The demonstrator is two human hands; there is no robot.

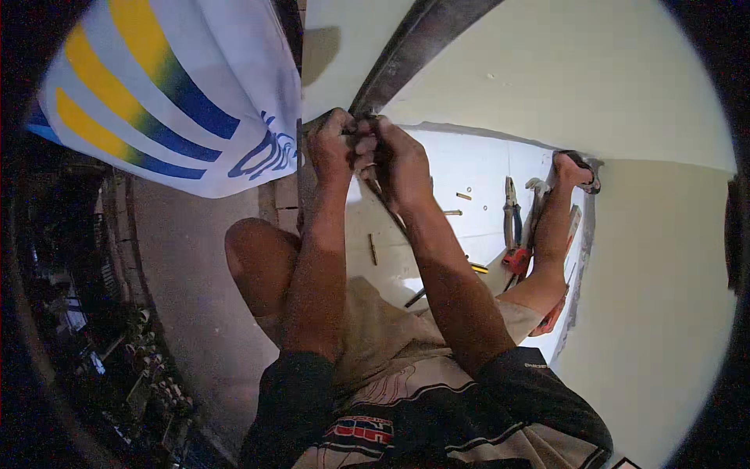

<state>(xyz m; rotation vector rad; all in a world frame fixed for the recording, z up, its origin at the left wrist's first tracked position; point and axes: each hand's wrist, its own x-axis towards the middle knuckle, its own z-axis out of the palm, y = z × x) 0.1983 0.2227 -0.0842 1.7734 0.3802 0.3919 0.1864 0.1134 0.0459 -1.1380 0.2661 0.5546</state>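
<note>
My left hand [332, 148] and my right hand [400, 160] meet at the near end of a dark metal bar [410, 47], which runs up and away along pale walls. The fingers of both hands are bent and pressed together, almost touching one another. Whatever sits between them is hidden by the fingers and shadow. A thin dark strip shows beneath my right wrist; I cannot tell whether it is held. Below the hands, a brass-coloured bolt-like piece [373, 249] lies on the pale surface.
Combination pliers [512, 213], a red tape measure [516, 259], a claw hammer [537, 187] and several small brass-coloured pieces [463, 196] lie to the right, beside my leg. A white banner [195, 86] with yellow and blue stripes hangs at left. A pale wall [656, 258] rises at right.
</note>
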